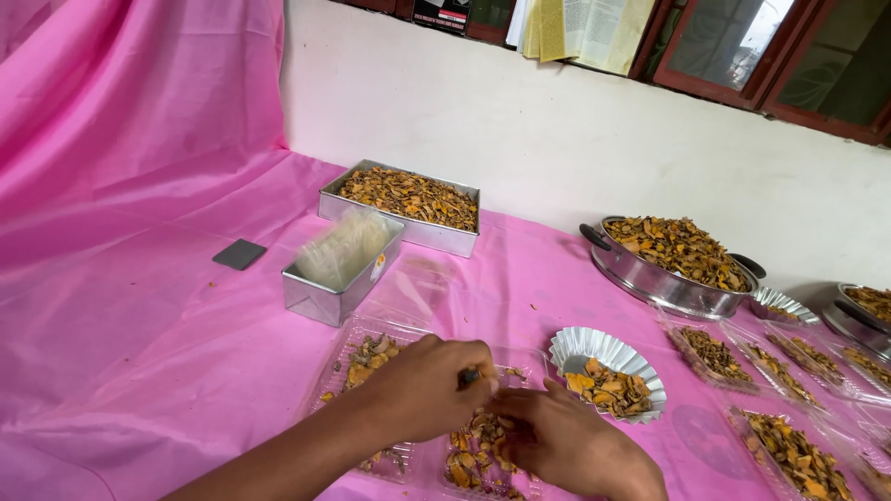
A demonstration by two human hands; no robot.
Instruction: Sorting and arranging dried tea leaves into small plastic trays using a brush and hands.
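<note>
- A pink cloth (139, 306) is spread over the table and is draped up the wall at the left edge.
- A small flat grey square (239, 254) is seen lying on the cloth, towards the left.
- A small rectangular metal tin (327, 295) holding a stack of clear wrappers is placed just right of it; behind that, near the back edge, a larger rectangular metal tray (436, 236) is filled with orange-brown dried pieces.
- At the near edge, a clear plastic container (345, 356) with several compartments is set, partly filled with the same dried pieces.
- The left hand (422, 390) is held over this container; its fingers are closed together on a small dark thing (470, 377) that cannot be identified.
- The right hand (566, 441) is laid just beside the left, fingers curled down onto the dried pieces (478, 445) in the container; whether anything is pinched cannot be told.
- A fluted silver foil dish (594, 351) with a few dried pieces is set just right of the hands.
- A round steel pan (664, 283) heaped with pieces is placed towards the back right.
- More clear trays (784, 450) of pieces are lined up along the right edge, beside another foil dish (784, 304) and a second steel pan (858, 320).
</note>
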